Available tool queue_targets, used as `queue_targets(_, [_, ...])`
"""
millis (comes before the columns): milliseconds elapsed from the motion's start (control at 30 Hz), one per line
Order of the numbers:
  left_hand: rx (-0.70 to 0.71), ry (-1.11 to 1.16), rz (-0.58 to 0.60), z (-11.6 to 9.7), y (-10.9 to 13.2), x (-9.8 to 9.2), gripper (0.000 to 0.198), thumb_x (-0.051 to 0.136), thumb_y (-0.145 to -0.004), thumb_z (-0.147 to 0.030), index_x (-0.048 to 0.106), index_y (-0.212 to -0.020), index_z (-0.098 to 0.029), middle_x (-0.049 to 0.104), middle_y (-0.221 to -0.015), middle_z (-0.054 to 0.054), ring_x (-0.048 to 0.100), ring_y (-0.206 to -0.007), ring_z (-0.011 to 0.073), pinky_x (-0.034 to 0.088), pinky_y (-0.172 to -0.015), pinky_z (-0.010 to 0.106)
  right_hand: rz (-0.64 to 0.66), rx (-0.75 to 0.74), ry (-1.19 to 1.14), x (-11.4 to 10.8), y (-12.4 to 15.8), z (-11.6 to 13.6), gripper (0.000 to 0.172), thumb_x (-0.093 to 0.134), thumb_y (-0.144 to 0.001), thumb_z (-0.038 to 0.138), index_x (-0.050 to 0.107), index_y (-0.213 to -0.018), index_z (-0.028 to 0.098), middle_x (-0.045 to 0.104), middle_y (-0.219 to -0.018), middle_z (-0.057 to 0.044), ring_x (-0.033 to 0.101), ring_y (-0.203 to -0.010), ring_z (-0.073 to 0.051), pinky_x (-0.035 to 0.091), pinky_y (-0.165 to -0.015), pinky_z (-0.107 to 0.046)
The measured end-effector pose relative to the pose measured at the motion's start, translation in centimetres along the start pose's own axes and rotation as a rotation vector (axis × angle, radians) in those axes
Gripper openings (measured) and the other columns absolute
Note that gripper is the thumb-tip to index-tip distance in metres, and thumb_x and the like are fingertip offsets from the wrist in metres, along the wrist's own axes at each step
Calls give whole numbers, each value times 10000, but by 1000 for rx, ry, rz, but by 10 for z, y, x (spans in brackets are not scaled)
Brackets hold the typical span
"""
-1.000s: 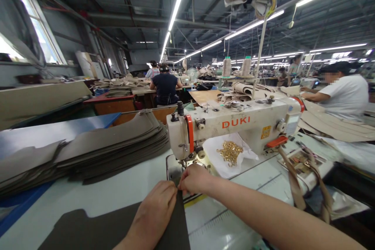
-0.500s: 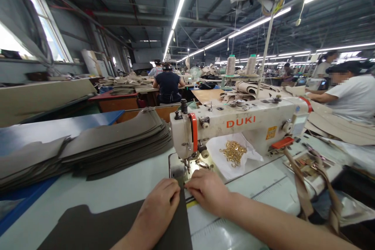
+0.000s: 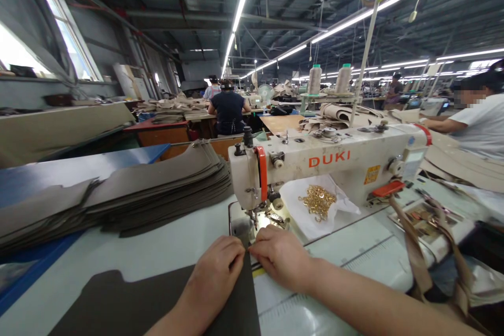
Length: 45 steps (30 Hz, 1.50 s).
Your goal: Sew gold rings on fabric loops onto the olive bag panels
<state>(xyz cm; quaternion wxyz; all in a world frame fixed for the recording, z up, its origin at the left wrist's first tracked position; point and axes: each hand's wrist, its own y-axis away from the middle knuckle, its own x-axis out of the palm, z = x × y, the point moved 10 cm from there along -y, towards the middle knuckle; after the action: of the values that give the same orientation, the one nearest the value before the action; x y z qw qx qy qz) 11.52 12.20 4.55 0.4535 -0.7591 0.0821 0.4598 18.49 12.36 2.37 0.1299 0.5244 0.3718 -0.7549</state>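
Observation:
A dark grey fabric piece (image 3: 129, 302) lies flat on the white table, its far end under the needle of a white DUKI sewing machine (image 3: 334, 160). My left hand (image 3: 214, 275) rests on that end, fingers curled and pinching its edge. My right hand (image 3: 281, 254) is beside it on the right, fingers also bent, gripping the same edge just in front of the presser foot (image 3: 255, 219). The two hands almost touch.
A stack of dark fabric pieces (image 3: 129, 194) lies left of the machine. Gold metal rings (image 3: 318, 200) sit on white paper under its arm. Brown straps (image 3: 417, 252) hang at the right. Other people sew at the right (image 3: 478, 121) and far back (image 3: 229, 110).
My right hand has slid a little toward me and to the right along the fabric edge. The view has tilted down slightly. My left hand stays put.

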Motion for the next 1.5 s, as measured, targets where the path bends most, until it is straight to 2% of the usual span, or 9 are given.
queue_targets(233, [-22,13,21,4,0,2,216,429,-791,-105,583,-669,-196,657,-691,29,635,-669,169,533,-637,278,56,-69,50,-4,4,5,154,497,-894,149,649,-907,170,627,-815,-31,533,-785,-171,397,-709,-257])
queue_targets(433, [-31,51,20,5,-1,1,196,451,-783,-104,579,-676,-207,664,-710,19,637,-686,164,532,-661,272,156,-315,150,-17,35,37,169,461,-947,206,623,-935,159,634,-873,-27,514,-817,-175,405,-714,-290])
queue_targets(533, [-33,54,24,4,-2,1,196,457,-777,-92,583,-679,-207,658,-702,16,635,-684,167,530,-656,277,154,-379,168,-18,40,50,177,446,-953,195,614,-918,153,636,-924,-34,516,-850,-177,412,-729,-301])
queue_targets(700, [-26,36,28,3,-1,1,192,466,-783,-83,590,-690,-197,652,-704,21,629,-678,174,531,-653,294,23,-293,141,-13,24,47,204,484,-927,254,596,-785,159,631,-853,-43,538,-824,-181,436,-760,-309])
queue_targets(800, [-27,29,40,4,1,3,192,469,-783,-69,593,-701,-191,646,-705,21,626,-680,175,531,-646,292,-34,-256,79,-8,18,43,154,499,-903,231,585,-802,154,636,-836,-52,553,-813,-184,450,-775,-299])
queue_targets(1033, [2,35,9,5,5,4,206,457,-812,-66,587,-717,-194,643,-708,14,619,-676,166,526,-634,275,21,-272,-24,9,20,40,178,430,-944,172,599,-892,158,667,-915,-67,587,-897,-165,455,-842,-274])
queue_targets(1500, [14,17,1,3,1,4,212,438,-825,-80,585,-725,-196,648,-715,16,622,-682,164,523,-642,280,44,-237,-51,6,19,40,180,441,-935,164,606,-864,147,675,-923,-64,594,-876,-167,461,-840,-273])
